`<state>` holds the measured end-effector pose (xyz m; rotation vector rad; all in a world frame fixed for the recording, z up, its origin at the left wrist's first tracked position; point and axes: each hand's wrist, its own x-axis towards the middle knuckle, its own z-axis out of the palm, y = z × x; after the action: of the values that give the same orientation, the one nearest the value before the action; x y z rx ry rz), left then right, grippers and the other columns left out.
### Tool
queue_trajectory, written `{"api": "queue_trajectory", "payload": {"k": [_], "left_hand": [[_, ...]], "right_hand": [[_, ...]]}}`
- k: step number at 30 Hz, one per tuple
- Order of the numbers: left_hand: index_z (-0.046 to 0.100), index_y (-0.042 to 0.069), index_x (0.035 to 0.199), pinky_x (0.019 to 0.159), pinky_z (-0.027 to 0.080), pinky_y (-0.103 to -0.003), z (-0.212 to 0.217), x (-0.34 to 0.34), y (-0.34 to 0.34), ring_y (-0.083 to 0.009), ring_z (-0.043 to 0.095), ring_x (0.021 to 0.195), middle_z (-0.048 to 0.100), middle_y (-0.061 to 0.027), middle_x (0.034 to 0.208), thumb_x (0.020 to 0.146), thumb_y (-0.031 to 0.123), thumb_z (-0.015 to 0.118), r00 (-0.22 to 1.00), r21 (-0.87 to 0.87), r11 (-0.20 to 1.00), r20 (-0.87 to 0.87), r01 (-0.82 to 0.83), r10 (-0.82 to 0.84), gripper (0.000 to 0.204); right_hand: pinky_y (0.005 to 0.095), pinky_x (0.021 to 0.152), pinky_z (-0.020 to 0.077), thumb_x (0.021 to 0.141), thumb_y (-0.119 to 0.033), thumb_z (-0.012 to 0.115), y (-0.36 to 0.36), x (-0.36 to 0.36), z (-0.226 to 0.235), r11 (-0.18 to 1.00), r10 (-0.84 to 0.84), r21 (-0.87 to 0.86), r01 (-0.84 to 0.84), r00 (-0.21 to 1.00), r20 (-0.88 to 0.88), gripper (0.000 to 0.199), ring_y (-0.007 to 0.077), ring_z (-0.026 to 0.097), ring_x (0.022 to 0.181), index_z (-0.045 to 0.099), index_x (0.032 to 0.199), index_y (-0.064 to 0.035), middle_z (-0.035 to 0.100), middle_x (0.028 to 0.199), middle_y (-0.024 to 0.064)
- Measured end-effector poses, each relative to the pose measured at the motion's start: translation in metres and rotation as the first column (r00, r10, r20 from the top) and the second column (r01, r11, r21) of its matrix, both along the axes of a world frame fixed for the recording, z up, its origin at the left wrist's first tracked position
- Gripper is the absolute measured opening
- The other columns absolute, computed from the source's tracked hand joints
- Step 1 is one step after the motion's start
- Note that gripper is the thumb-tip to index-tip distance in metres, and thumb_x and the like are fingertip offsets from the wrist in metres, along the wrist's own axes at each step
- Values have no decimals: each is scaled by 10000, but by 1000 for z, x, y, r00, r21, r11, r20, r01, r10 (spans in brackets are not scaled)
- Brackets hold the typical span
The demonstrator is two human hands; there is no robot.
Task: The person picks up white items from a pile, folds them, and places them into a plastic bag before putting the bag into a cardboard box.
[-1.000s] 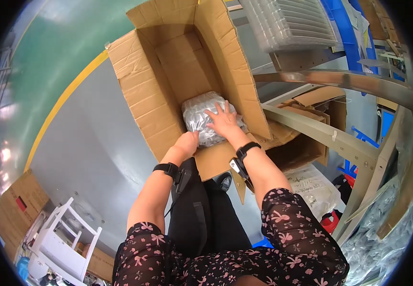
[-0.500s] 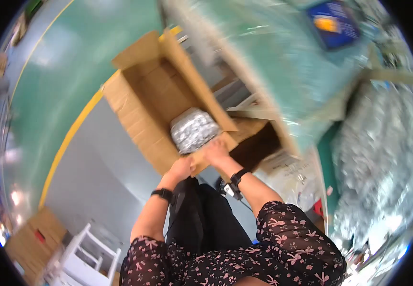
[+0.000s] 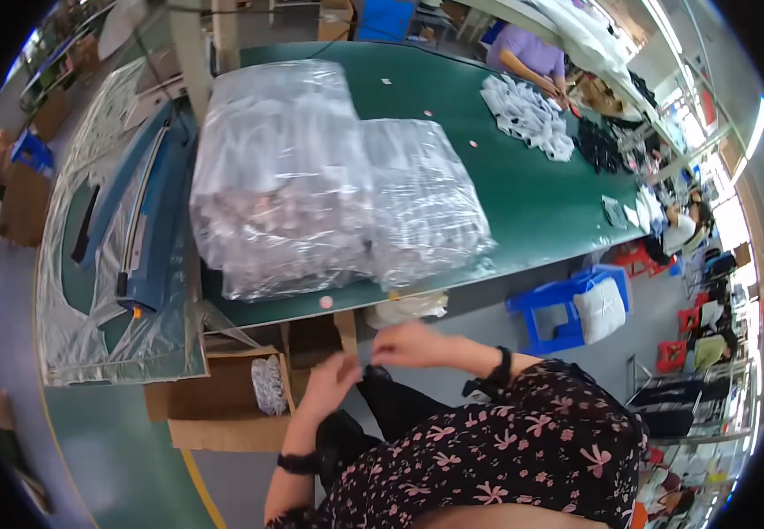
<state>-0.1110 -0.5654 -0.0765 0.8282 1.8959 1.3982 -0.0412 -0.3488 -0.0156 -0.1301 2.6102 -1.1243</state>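
Observation:
My left hand (image 3: 331, 385) hovers beside the near end of a brown cardboard box (image 3: 232, 434), holding nothing, its fingers loosely bent and apart. My right hand (image 3: 415, 344) is just to its right, in front of the green table's edge; it is slightly blurred, looks empty, and its fingers are loosely spread. The two hands are close but do not visibly touch. Inside the open box lies a silvery, clear-wrapped bundle (image 3: 268, 386). On the table (image 3: 523, 225) sit a tall stack of clear plastic bags with pale contents (image 3: 280, 176) and a lower stack (image 3: 422, 203).
A long blue device, apparently a bag sealer (image 3: 153, 212), occupies the left table end. White garments (image 3: 528, 115) and dark cloth (image 3: 598, 145) lie at the far right, near a person in purple (image 3: 528, 57). A blue stool (image 3: 567, 309) with a white cushion stands beyond the table edge.
Both hands have let go of the box's end flap and come away from it. My view has swung right and up, so the box now appears at lower left and the table's bagged stacks show.

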Motion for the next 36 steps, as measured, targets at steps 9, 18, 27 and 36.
{"api": "queue_trajectory", "payload": {"k": [9,18,27,36], "left_hand": [[414,-25,1109,552,475,-244,66,-29,144,-132,593,656,587,-114,908,787,149,737,838,81,888,-300,-454,456,488],[405,-22,1118,567,466,-239,62,-28,174,-126,589,617,604,-87,780,932,163,545,769,138,758,55,-638,637,297],[580,-19,1045,577,455,-221,98,-20,177,-97,534,627,593,-58,753,957,18,393,795,475,756,-173,-450,582,211],[642,-43,837,599,427,-229,216,-18,149,-123,541,655,612,-92,762,847,-99,352,820,691,681,-227,-245,525,295]], "right_hand": [[352,704,486,725,-111,756,134,58,35,564,-530,18,825,380,-758,614,260,583,794,482,1271,-47,568,892,142],[251,646,463,825,49,551,175,20,-1,631,-776,-437,641,516,-363,499,128,526,669,481,1311,-43,523,807,58],[236,652,413,882,66,449,171,13,37,618,-758,-486,618,304,-578,331,94,490,670,605,1164,-7,591,878,40],[161,519,289,900,20,413,140,23,179,570,-822,-721,395,277,-498,309,8,393,595,618,1130,28,526,755,-48]]}}
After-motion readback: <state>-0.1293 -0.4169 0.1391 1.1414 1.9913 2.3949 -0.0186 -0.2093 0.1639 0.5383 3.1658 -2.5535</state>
